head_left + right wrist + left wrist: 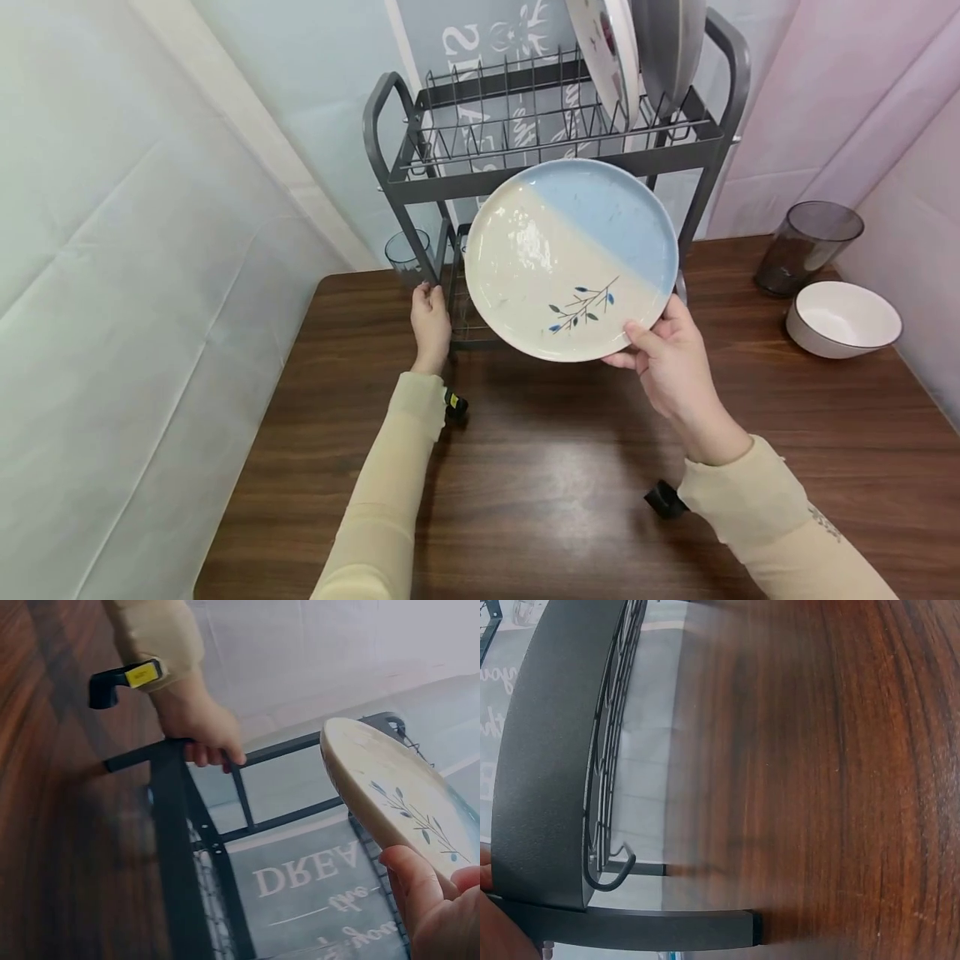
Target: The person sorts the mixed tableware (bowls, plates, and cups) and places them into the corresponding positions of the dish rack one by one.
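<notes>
My right hand (678,367) pinches the lower right rim of a round plate (517,292), thumb on its face. The plate is cream and light blue with a leafy twig drawn on it, and it is tilted up in front of a dark metal dish rack (457,185). My left hand (431,329) grips the rack's front left leg low down, as the right wrist view also shows. In the left wrist view only a bit of that hand shows, beside the rack's lower bar (544,765). Part of the lower shelf is hidden behind the plate.
A patterned white plate (609,62) and a grey plate (667,50) stand upright in the rack's top right. A clear glass (405,254) is behind the left leg. At right on the wooden table (540,500) are a dark tumbler (806,250) and a white bowl (843,321).
</notes>
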Demonstrator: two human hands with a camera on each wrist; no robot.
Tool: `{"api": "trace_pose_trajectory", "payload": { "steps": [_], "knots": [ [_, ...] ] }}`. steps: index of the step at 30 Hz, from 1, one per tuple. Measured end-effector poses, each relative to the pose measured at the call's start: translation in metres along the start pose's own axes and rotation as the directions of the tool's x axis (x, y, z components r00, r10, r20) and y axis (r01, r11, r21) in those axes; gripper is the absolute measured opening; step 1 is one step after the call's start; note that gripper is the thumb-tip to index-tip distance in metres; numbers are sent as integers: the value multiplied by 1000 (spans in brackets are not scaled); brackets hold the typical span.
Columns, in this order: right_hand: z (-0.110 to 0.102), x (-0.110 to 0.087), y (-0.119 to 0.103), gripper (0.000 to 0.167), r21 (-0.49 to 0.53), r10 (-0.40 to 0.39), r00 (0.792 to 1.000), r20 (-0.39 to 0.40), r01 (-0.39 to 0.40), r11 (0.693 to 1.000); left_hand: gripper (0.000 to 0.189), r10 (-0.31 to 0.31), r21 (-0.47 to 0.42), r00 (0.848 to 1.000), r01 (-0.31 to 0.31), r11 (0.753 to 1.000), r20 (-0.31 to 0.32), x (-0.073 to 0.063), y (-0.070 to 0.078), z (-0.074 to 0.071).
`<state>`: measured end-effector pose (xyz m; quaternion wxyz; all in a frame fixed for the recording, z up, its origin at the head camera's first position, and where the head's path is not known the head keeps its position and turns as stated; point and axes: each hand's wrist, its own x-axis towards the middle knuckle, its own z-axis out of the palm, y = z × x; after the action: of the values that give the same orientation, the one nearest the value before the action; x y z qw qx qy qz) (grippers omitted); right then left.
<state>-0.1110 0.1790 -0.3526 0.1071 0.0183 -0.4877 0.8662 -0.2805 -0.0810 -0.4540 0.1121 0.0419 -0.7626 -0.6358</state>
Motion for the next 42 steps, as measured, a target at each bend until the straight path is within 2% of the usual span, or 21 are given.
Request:
{"api": "trace_pose_trajectory", "payload": {
  "steps": [8, 16, 18, 25, 33, 37, 42],
  "knots": [
    [3, 12, -20, 31, 74, -64, 997, 51, 60, 995, 42, 8, -17, 1000, -8, 1000, -8, 0, -3, 9],
    [9, 22, -42, 29, 80, -47, 994, 97, 40, 996, 40, -7, -41, 1000, 7, 999, -14, -2, 2, 14],
    [11, 25, -47, 28, 83, -39, 993, 108, 30, 996, 40, 4, -49, 1000, -5, 999, -20, -1, -1, 17],
    [20, 37, -65, 28, 70, -1, 994, 113, -7, 997, 40, -12, -74, 1000, 12, 997, -5, -1, -3, 24],
    [36, 53, -84, 28, -8, -19, 996, 85, 20, 1000, 39, -17, -82, 1000, 16, 997, -15, -2, -2, 26],
    [46, 59, -94, 32, -51, -26, 998, 54, 28, 998, 39, -19, -91, 1000, 18, 996, -8, -2, -2, 26],
    [58, 66, -106, 28, -105, -51, 999, 2, 51, 993, 41, -18, -96, 1000, 19, 995, 2, -1, -2, 26]
  ]
}}
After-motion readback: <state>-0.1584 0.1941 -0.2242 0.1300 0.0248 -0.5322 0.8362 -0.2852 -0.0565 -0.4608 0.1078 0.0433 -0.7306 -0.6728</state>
